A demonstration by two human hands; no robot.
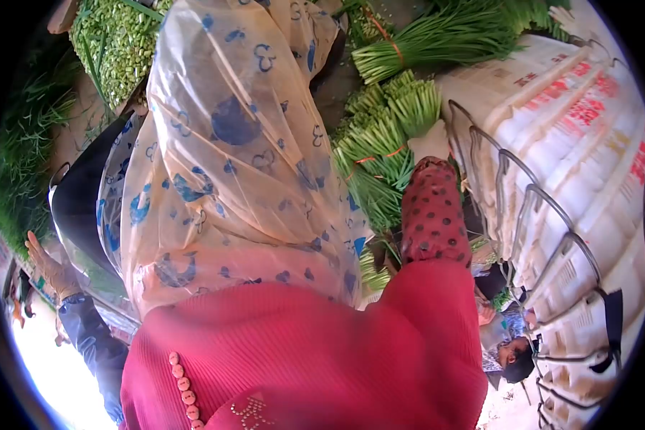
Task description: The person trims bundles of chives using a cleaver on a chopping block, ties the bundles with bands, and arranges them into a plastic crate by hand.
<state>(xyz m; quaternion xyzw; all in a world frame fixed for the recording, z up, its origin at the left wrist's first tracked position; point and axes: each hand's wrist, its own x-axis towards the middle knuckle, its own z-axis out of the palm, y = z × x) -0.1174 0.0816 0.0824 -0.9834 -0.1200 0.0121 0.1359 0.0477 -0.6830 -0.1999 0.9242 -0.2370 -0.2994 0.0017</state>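
My right hand (430,142), in a pale glove below a red polka-dot sleeve cover, touches the right side of stacked bundles of thin green stalks (393,132) that look like garlic chives. Orange bands tie them. How far its fingers are curled is unclear. My left hand is not visible. A larger bundle of long green stalks (437,43) lies beyond, its pale cut ends facing left. A clear plastic apron (229,165) with blue prints covers my lap.
White printed sacks (580,122) in a wire frame (534,190) stand close on my right. Cut green pieces (115,50) are heaped at upper left, above leafy greens (25,165). Another person's hand (50,269) in a dark blue sleeve is at left. A person (512,351) is at lower right.
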